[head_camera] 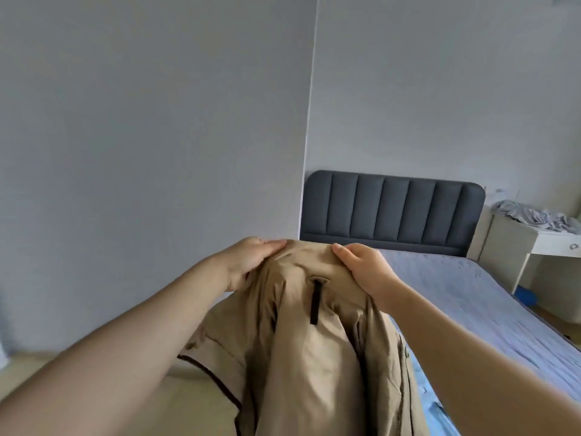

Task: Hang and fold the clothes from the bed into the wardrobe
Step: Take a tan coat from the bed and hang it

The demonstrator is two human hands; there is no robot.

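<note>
The left hand (248, 262) and the right hand (366, 269) each grip the top of the tan jacket (314, 357), which hangs down in the air by the left edge of the blue bed (471, 303).

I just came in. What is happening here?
A person holds a beige jacket up in the air. The left hand and the right hand each grip its top edge. The rest hangs down by the bed. A crumpled grey cloth lies on the white desk beyond the bed.
</note>
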